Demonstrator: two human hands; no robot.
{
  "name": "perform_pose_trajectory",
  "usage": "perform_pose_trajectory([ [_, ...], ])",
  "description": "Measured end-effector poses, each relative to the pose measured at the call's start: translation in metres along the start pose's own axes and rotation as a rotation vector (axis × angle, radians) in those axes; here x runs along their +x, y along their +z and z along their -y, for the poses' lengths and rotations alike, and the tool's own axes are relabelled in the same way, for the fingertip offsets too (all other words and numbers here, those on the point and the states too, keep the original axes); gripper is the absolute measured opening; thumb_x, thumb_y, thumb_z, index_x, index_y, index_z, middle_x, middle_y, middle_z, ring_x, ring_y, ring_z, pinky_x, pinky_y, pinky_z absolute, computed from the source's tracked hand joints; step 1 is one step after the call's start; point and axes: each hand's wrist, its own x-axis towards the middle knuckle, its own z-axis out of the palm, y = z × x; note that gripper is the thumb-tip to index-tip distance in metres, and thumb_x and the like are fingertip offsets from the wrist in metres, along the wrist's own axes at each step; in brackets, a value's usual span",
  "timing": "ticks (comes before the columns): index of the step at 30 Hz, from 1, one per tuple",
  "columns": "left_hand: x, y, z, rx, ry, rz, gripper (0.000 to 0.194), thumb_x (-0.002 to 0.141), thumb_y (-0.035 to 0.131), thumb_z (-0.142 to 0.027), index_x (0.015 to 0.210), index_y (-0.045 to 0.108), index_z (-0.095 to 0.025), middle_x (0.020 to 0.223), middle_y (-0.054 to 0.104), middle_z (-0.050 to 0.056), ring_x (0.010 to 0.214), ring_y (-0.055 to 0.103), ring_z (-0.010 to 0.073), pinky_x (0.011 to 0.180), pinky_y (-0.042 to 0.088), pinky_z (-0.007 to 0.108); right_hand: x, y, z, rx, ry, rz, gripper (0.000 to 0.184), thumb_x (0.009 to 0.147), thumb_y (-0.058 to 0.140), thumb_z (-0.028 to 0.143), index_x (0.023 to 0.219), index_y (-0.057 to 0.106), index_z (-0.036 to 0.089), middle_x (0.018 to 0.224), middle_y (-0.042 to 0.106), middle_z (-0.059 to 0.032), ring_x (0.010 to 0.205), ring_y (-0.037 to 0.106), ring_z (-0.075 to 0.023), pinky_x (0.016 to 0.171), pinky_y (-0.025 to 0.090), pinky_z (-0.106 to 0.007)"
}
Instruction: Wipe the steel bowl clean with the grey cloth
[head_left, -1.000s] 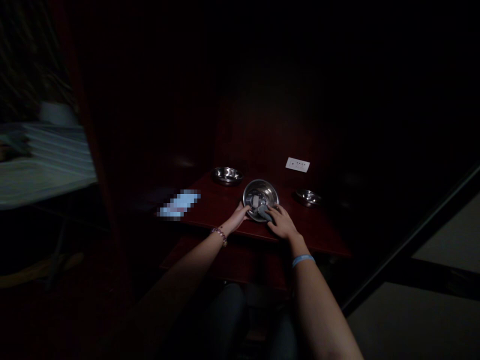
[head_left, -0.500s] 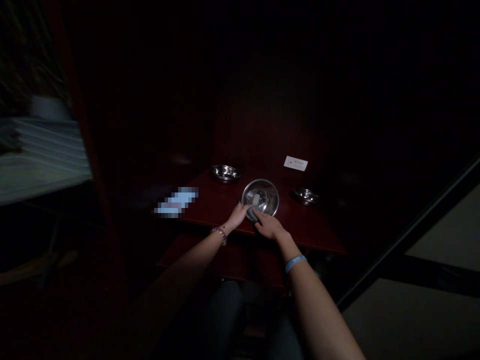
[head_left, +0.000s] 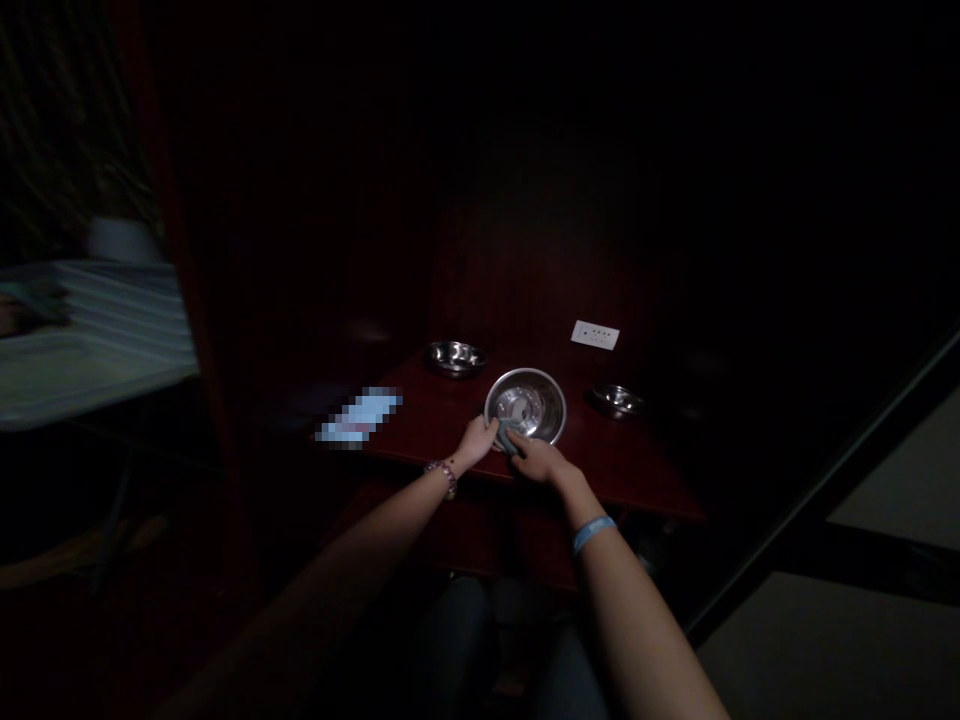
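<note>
A shiny metal bowl [head_left: 551,405] is tilted toward me over the front part of a dark red desk [head_left: 442,425]. My left hand [head_left: 476,443] grips its near left rim, thumb on the inside. In my right hand [head_left: 538,458] is a grey-green cloth [head_left: 508,432], pressed against the bowl's near inner side. Something pale shows inside the bowl near its bottom; I cannot tell whether it is a label or a reflection. The fingers of my left hand under the bowl are hidden.
Two smaller metal bowls stand on the desk, one at the back left [head_left: 455,360] and one at the right [head_left: 617,401]. A blurred-out bright panel [head_left: 361,416] lies at the left edge. A white socket plate [head_left: 595,335] is on the back wall. Stacked trays [head_left: 131,315] stand far left.
The bowl has turned a little, and its opening faces slightly more upward. My right hand with the cloth has shifted slightly along the near rim. The whole view has moved a little.
</note>
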Motion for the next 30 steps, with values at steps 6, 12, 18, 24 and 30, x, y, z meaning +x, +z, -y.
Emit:
perform_pose_trajectory([
  [6,0.010,-0.011,-0.002,-0.007,-0.019,0.254,0.027,0.084,0.077,-0.037,0.082,0.064,-0.014,0.057,0.069,0.005,0.048,0.067,0.0183,0.049,0.057,0.027,-0.023,0.001,-0.011,-0.211,0.066,-0.071,0.065,0.098,0.049,0.037,0.162,0.039,0.027,0.168,0.040,-0.0044,0.157,0.034,-0.0301,0.130,0.021,-0.050],
  [12,0.006,-0.017,-0.005,-0.051,0.027,0.114,0.014,0.085,0.073,-0.021,0.077,0.064,-0.015,0.057,0.068,0.000,0.043,0.061,0.0112,0.044,0.049,0.018,-0.026,0.001,-0.013,-0.232,-0.033,-0.138,0.068,0.096,0.050,0.031,0.162,0.039,0.021,0.167,0.042,-0.0089,0.155,0.034,-0.0278,0.128,0.022,-0.047],
  [18,-0.001,-0.013,-0.010,0.001,0.034,0.064,0.008,0.084,0.067,-0.018,0.077,0.066,-0.016,0.061,0.068,0.000,0.049,0.061,0.0135,0.050,0.052,0.023,-0.029,0.000,-0.019,-0.173,-0.007,-0.251,0.083,0.089,0.064,0.035,0.165,0.032,0.023,0.177,0.017,-0.0083,0.150,0.037,-0.0329,0.122,0.031,-0.044],
  [24,-0.003,-0.012,-0.017,-0.006,0.130,-0.015,0.011,0.076,0.071,-0.016,0.087,0.073,-0.017,0.087,0.077,0.007,0.095,0.073,0.0271,0.094,0.058,0.040,-0.023,0.005,-0.020,-0.118,0.107,-0.326,0.070,0.103,0.043,0.054,0.164,0.033,0.021,0.164,0.045,-0.0109,0.149,0.039,-0.0298,0.122,0.028,-0.043],
  [30,-0.003,-0.010,-0.016,0.042,0.122,-0.015,0.024,0.078,0.070,-0.017,0.103,0.072,-0.016,0.096,0.077,0.009,0.095,0.073,0.0281,0.093,0.061,0.042,-0.012,0.007,-0.017,-0.085,0.172,-0.380,0.062,0.104,0.040,0.043,0.161,0.038,0.019,0.151,0.060,-0.0137,0.146,0.041,-0.0303,0.122,0.020,-0.047],
])
